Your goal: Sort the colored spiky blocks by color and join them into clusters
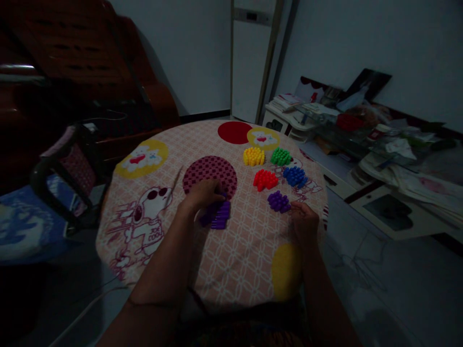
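Note:
My left hand (pixel 207 193) is closed by its fingertips on a small purple plastic piece, over a row of purple pieces (pixel 220 217) lying side by side on the table. The hand and wrist hide part of that row. Farther right, my right hand (pixel 306 220) pinches at the near right edge of a purple cluster of small pegs (pixel 278 201); a purple piece shows at its fingertips. Beyond that cluster stand a red cluster (pixel 265 180), a blue cluster (pixel 295 177), a yellow cluster (pixel 253 156) and a green cluster (pixel 280 156).
A patterned cloth covers the round table (pixel 249 260). At the left are a chair (pixel 72 168) and a dark wooden sofa (pixel 159 103). A low cabinet (pixel 387 202) with papers and clutter runs along the right wall. Behind the table stands a tall white unit (pixel 249 67).

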`<action>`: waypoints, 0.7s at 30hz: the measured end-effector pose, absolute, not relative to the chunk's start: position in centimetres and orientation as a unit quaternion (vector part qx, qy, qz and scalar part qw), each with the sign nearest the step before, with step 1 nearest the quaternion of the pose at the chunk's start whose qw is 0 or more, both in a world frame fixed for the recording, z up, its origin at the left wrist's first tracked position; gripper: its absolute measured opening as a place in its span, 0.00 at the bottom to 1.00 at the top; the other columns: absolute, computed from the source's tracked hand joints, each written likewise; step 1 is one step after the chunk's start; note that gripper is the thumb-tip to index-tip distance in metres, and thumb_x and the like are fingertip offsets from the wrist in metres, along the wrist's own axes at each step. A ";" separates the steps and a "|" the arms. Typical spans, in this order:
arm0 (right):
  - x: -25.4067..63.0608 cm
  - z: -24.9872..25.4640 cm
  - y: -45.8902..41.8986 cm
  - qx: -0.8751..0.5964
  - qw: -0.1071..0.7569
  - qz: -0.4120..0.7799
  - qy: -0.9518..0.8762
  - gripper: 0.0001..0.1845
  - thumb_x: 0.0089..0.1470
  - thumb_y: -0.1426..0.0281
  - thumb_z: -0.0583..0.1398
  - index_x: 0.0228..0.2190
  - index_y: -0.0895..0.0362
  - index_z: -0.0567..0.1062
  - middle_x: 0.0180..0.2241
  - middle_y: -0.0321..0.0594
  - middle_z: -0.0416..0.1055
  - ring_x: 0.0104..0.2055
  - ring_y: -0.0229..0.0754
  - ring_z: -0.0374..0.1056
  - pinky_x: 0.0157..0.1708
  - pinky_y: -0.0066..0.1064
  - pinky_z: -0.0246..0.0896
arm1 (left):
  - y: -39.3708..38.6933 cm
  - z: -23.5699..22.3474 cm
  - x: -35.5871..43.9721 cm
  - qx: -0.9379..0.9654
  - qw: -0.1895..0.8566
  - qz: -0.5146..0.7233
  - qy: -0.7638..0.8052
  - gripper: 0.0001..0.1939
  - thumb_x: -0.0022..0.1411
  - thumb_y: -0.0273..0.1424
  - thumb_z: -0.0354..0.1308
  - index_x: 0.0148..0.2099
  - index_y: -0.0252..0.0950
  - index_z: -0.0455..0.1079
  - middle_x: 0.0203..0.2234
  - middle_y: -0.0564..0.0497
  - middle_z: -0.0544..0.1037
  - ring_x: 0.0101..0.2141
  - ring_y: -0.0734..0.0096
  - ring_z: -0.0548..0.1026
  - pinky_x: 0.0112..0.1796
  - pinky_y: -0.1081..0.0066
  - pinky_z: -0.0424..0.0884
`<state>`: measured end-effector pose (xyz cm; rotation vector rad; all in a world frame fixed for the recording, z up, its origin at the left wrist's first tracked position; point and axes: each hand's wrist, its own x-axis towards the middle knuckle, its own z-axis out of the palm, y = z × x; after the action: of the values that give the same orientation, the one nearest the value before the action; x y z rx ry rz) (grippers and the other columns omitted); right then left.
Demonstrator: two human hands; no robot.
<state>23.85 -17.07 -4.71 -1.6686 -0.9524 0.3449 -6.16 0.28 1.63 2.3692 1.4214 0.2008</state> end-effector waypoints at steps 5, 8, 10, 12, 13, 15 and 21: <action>23.6 -4.4 -17.0 -0.713 0.549 0.123 -0.418 0.15 0.43 0.68 0.57 0.33 0.57 0.80 0.31 0.41 0.80 0.33 0.45 0.75 0.35 0.34 0.70 | -0.7 1.8 -3.8 0.822 0.256 0.219 0.459 0.07 0.55 0.27 0.62 0.39 0.35 0.77 0.32 0.49 0.81 0.32 0.69 0.75 0.33 0.73 0.65; 23.6 -4.5 -17.0 -0.715 0.545 0.121 -0.420 0.15 0.43 0.68 0.57 0.33 0.56 0.80 0.32 0.40 0.80 0.33 0.45 0.74 0.36 0.34 0.69 | -2.1 1.5 -1.1 0.805 0.331 0.269 0.413 0.08 0.57 0.27 0.61 0.40 0.34 0.78 0.31 0.50 0.82 0.31 0.70 0.76 0.34 0.73 0.67; 23.5 -4.6 -17.0 -0.716 0.545 0.123 -0.419 0.15 0.43 0.68 0.57 0.33 0.56 0.80 0.31 0.39 0.80 0.33 0.44 0.74 0.36 0.34 0.69 | -3.4 1.1 0.9 0.803 0.364 0.273 0.386 0.08 0.57 0.26 0.60 0.39 0.35 0.79 0.32 0.50 0.82 0.31 0.71 0.77 0.35 0.73 0.69; 23.6 -4.6 -17.0 -0.717 0.543 0.119 -0.421 0.15 0.44 0.68 0.57 0.33 0.56 0.80 0.31 0.39 0.80 0.33 0.44 0.74 0.36 0.33 0.68 | -4.6 0.6 2.7 0.801 0.383 0.268 0.375 0.09 0.56 0.25 0.60 0.39 0.35 0.79 0.33 0.50 0.83 0.32 0.71 0.77 0.36 0.73 0.70; 23.6 -4.6 -17.0 -0.717 0.542 0.119 -0.422 0.14 0.44 0.68 0.57 0.32 0.56 0.80 0.31 0.39 0.79 0.33 0.44 0.74 0.35 0.33 0.68 | -5.1 0.3 3.5 0.797 0.388 0.268 0.376 0.09 0.55 0.25 0.60 0.38 0.35 0.80 0.33 0.50 0.83 0.32 0.71 0.78 0.36 0.73 0.70; 23.7 -4.7 -17.0 -0.716 0.542 0.122 -0.424 0.14 0.44 0.68 0.57 0.33 0.56 0.80 0.31 0.39 0.79 0.33 0.44 0.74 0.35 0.34 0.68 | -6.0 -0.3 4.6 0.792 0.389 0.273 0.383 0.09 0.54 0.25 0.60 0.38 0.35 0.80 0.32 0.50 0.83 0.33 0.69 0.78 0.35 0.73 0.70; 24.0 -5.3 -16.9 -0.704 0.546 0.124 -0.436 0.14 0.45 0.68 0.57 0.34 0.56 0.80 0.32 0.39 0.80 0.34 0.45 0.75 0.37 0.34 0.68 | -7.2 -1.4 5.9 0.778 0.412 0.278 0.384 0.11 0.51 0.28 0.64 0.40 0.33 0.79 0.28 0.50 0.80 0.29 0.69 0.76 0.31 0.73 0.68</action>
<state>24.00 -16.94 -5.25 -1.6706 -1.0349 0.2948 5.88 -7.17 -1.41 1.9566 0.9666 0.7004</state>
